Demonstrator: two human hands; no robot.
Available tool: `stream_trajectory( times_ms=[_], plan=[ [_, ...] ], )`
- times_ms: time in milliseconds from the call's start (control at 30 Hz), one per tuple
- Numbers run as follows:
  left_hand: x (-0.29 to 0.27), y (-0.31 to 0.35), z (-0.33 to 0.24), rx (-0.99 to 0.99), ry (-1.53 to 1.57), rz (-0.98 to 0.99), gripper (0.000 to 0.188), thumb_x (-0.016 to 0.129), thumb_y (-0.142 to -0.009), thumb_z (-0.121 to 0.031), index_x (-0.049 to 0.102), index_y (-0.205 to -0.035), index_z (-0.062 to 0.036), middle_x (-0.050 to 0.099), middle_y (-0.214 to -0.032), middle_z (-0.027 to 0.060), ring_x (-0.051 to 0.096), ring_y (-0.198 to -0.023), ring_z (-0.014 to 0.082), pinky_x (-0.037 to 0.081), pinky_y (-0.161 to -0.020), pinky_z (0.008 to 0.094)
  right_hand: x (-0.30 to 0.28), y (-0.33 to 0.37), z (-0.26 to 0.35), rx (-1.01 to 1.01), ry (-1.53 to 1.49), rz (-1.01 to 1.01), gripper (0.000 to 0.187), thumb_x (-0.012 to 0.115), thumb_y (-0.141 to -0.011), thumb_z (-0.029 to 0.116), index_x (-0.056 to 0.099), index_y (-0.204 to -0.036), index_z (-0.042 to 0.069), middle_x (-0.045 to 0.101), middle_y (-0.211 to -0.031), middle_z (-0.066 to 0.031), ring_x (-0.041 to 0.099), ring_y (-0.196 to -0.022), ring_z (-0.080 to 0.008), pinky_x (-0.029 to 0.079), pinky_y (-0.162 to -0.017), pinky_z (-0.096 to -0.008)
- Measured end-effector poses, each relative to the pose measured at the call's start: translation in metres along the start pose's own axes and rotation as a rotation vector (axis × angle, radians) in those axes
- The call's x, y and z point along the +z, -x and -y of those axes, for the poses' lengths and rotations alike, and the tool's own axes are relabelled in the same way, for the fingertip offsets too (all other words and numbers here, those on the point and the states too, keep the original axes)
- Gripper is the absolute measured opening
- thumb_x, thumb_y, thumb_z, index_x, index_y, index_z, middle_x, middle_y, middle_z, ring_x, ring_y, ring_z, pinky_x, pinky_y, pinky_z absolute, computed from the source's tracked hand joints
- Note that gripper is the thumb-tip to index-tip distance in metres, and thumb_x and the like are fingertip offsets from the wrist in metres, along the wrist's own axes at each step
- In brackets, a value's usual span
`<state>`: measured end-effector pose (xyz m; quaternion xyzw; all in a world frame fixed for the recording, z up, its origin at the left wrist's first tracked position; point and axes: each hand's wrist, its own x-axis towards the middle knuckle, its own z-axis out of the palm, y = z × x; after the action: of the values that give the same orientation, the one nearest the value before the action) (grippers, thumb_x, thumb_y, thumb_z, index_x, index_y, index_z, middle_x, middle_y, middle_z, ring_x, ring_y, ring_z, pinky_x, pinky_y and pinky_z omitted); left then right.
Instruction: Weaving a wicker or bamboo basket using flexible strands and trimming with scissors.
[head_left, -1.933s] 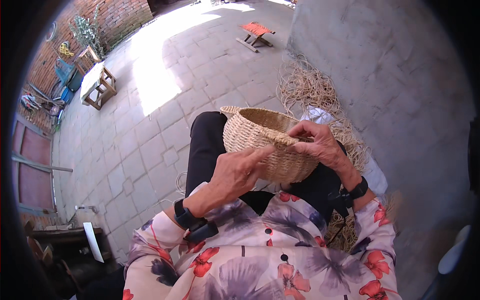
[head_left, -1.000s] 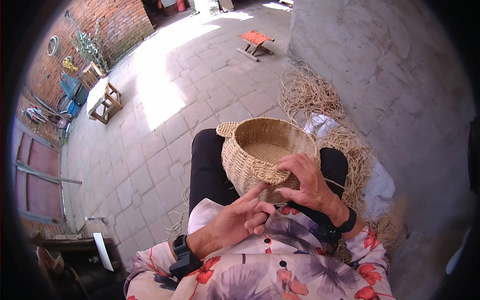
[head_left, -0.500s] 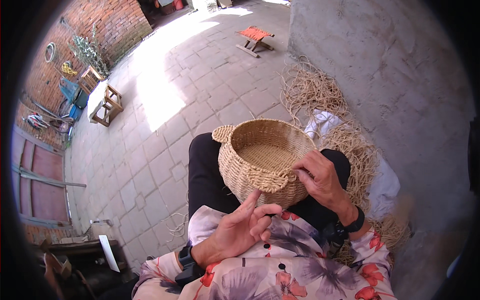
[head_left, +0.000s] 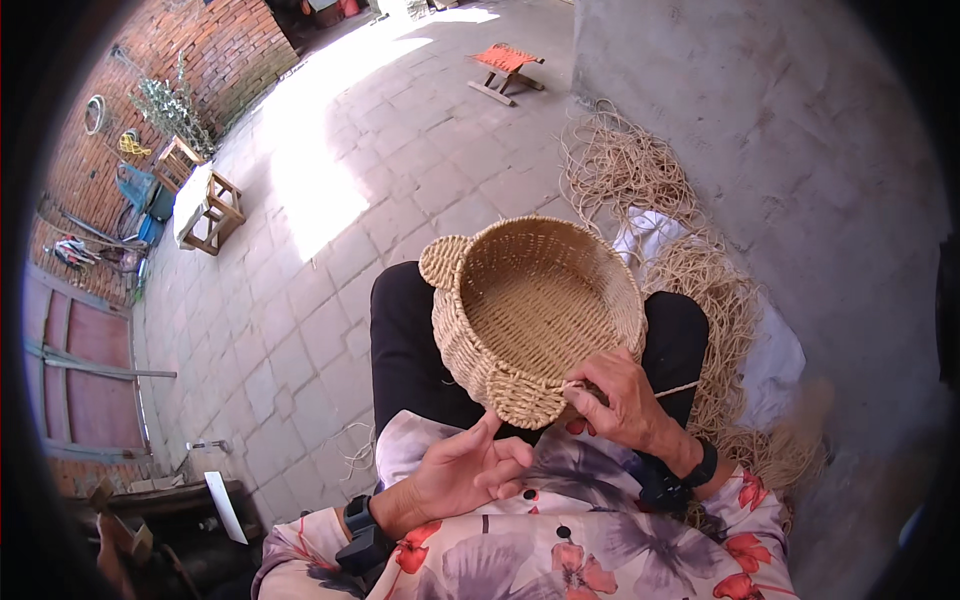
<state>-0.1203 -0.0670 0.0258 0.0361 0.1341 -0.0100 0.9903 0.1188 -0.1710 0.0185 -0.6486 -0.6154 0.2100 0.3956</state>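
Note:
A woven straw-coloured basket [head_left: 455, 335] rests on my lap, its mouth tilted up toward me. Two round woven ears stick out from its rim: the near ear [head_left: 528, 400] and the far-left ear [head_left: 442, 262]. My left hand [head_left: 468, 468] is open, palm up, with a fingertip against the near ear's lower edge and the other fingers loosely bent. At the rim just right of that ear, my right hand [head_left: 622, 402] pinches a thin cord close to the weave. A length of cord [head_left: 677, 389] runs out rightward behind that hand.
Loose heaps of tan cord [head_left: 705, 290] lie on white cloth [head_left: 770, 365] to my right, along a grey wall [head_left: 780, 130]. An orange-topped folding stool [head_left: 507, 58] stands ahead. At left are a wooden chair [head_left: 210, 210] and a reddish door [head_left: 85, 345].
The basket has tipped so more of its inside faces me, and its near ear has come lower. My right hand has moved down and left; cord now shows trailing behind it.

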Motion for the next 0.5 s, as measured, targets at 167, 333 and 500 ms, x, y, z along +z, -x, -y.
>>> stream_trajectory(
  times_ms=[167,333,500],
  plan=[
    [-0.016,0.001,-0.002,-0.043,0.062,0.063,0.056,0.049,-0.101,-0.038,0.026,-0.150,-0.0259,0.063,-0.109,0.0140,0.042,-0.062,0.0089,0.042,-0.075,0.0305,0.002,0.005,0.000,-0.037,0.015,-0.040,0.016,0.068,-0.080,0.017,0.062,-0.088,0.004,0.061,-0.078,-0.0101,0.059,-0.078,-0.0294,0.040,-0.082,-0.0394],
    [0.000,0.007,-0.010,-0.105,-0.051,-0.028,0.069,0.056,-0.097,-0.038,0.020,-0.154,-0.0241,0.064,-0.107,0.0144,0.044,-0.061,0.0094,0.043,-0.076,0.0308,0.007,0.007,-0.003,-0.055,0.016,-0.065,0.018,0.070,-0.078,0.014,0.064,-0.092,0.005,0.061,-0.084,-0.0090,0.058,-0.080,-0.0283,0.040,-0.081,-0.0397],
    [0.000,0.008,-0.016,-0.098,-0.036,-0.075,0.080,0.061,-0.092,-0.041,0.017,-0.154,-0.0186,0.065,-0.105,0.0140,0.045,-0.061,0.0091,0.045,-0.079,0.0331,0.001,-0.009,0.015,-0.152,0.080,-0.121,0.020,0.071,-0.073,0.007,0.065,-0.092,0.008,0.057,-0.093,-0.0045,0.055,-0.087,-0.0253,0.038,-0.082,-0.0400]
  ],
)
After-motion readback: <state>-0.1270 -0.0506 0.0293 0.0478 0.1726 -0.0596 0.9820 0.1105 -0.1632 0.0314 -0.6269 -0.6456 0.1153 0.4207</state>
